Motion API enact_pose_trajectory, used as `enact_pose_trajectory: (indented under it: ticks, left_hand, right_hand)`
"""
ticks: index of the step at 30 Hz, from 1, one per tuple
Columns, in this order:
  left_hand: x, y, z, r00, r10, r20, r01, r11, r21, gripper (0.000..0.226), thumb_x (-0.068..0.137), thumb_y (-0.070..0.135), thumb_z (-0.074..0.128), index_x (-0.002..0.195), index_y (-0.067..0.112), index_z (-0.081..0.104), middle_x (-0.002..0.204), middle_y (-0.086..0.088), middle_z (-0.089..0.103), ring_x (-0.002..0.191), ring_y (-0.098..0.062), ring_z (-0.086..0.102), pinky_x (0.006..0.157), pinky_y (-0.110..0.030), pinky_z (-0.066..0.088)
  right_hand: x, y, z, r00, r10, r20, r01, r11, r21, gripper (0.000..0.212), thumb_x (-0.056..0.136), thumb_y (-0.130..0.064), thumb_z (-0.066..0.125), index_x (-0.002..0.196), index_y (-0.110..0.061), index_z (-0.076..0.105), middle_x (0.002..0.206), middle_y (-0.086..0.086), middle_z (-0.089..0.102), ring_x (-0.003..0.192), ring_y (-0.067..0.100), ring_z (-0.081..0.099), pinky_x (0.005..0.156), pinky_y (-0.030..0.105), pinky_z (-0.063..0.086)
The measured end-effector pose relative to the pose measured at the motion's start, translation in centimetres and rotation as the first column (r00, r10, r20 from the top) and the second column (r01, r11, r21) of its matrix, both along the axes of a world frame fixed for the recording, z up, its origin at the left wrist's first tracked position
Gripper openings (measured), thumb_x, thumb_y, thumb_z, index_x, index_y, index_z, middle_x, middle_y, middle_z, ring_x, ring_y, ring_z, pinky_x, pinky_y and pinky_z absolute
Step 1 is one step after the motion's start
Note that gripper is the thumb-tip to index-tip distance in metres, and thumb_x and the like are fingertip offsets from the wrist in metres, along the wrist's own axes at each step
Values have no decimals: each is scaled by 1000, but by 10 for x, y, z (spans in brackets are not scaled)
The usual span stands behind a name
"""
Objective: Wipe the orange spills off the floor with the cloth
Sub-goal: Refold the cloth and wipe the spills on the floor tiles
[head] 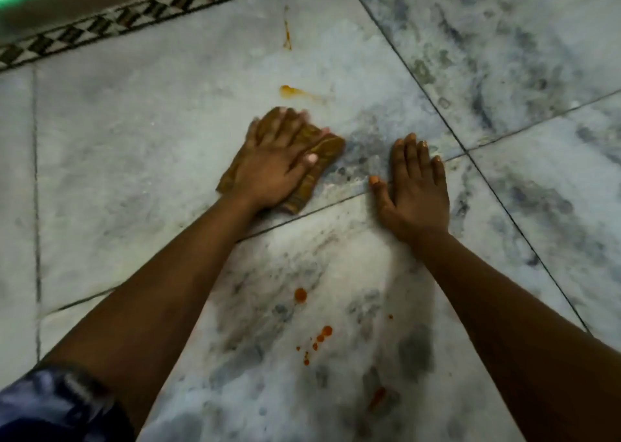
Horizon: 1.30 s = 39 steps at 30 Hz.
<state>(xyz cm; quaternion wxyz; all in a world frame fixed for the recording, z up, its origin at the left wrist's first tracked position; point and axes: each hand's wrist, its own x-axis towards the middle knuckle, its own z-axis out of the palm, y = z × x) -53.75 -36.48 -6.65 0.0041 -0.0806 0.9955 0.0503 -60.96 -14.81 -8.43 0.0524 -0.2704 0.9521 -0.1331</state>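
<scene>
Nearest, orange drops (321,337) dot the grey marble floor (134,139) between the two forearms, with a larger spot (300,294) just beyond them and a dark blue sleeve (60,404) at the lower left. Farther out, the right hand (416,189) lies flat on the tiles, fingers straight, holding nothing. Beside it the left hand (272,166) presses flat on a folded brown cloth (322,159). Beyond the cloth sit an orange smear (295,92) and a thin streak (286,35), then a patterned border strip (100,28).
</scene>
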Motion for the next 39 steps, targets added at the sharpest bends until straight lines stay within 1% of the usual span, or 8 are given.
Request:
enact_pose_trajectory:
  ticks: [4, 7, 12, 17, 23, 27, 34, 39]
  left_hand:
    - [-33, -40, 2, 932, 361, 37, -362, 931, 47, 47, 100, 45, 22, 147, 41, 17, 159, 2, 9, 146, -24, 3, 114, -51, -1]
    - [-83, -65, 2, 892, 449, 50, -452, 884, 120, 47, 100, 45, 20, 147, 40, 16, 160, -1, 6, 146, -27, 0, 114, -54, -3]
    - [-121, -68, 6, 903, 423, 73, -430, 892, 138, 51, 99, 50, 20, 148, 37, 14, 160, -2, 3, 146, -28, -4, 113, -55, -7]
    - [-90, -42, -1, 996, 34, 77, -38, 998, 50, 66, 83, 71, 18, 145, 49, 10, 160, 3, 1, 146, -26, -3, 112, -57, -2]
    - [-138, -33, 2, 970, 227, 85, -235, 967, 99, 53, 94, 58, 26, 145, 45, 18, 160, 2, 2, 146, -30, -3, 111, -59, -7]
    - [-68, -12, -4, 999, -47, 27, 45, 997, 57, 56, 89, 59, 17, 144, 48, 16, 159, 5, 4, 146, -26, -2, 112, -55, -3]
    - [-140, -96, 5, 887, 455, 75, -461, 875, 147, 53, 98, 53, 23, 148, 37, 17, 160, 0, 3, 146, -30, -3, 114, -54, -4]
    - [-150, -70, 3, 950, 310, 28, -311, 942, 124, 58, 98, 51, 21, 150, 32, 8, 160, -3, 4, 146, -28, -1, 114, -50, -5]
  right_hand:
    - [-40, -27, 2, 996, -6, 92, -4, 994, 110, 72, 89, -68, 18, 150, -32, 2, 158, 6, -10, 144, 28, -12, 114, 49, -11]
    - [-46, -40, -2, 997, -74, 0, 74, 994, 86, 70, 89, -68, 24, 149, -37, 5, 159, 7, -7, 145, 31, -10, 113, 51, -10]
    - [-44, -41, -2, 995, -105, -4, 104, 990, 96, 70, 88, -70, 22, 148, -39, 4, 159, 5, -8, 145, 29, -9, 114, 51, -9]
    - [-42, -42, -3, 993, -120, 0, 120, 988, 96, 72, 84, -70, 19, 148, -40, 4, 159, 3, -8, 145, 27, -10, 114, 49, -10]
    - [-41, -43, -2, 992, -129, 6, 128, 987, 98, 71, 84, -70, 20, 148, -41, 5, 159, 2, -8, 145, 26, -10, 113, 48, -11]
    - [-43, -42, 1, 993, -119, 18, 117, 988, 98, 72, 84, -70, 18, 148, -41, 4, 159, 2, -9, 145, 26, -11, 114, 48, -11]
    - [-42, -42, 0, 992, -123, 27, 120, 989, 84, 72, 83, -71, 15, 147, -41, 1, 158, 2, -11, 144, 25, -13, 113, 47, -13]
    - [-42, -41, -2, 992, -122, 24, 119, 990, 81, 73, 83, -71, 15, 147, -41, 0, 158, 2, -12, 145, 25, -13, 113, 48, -13]
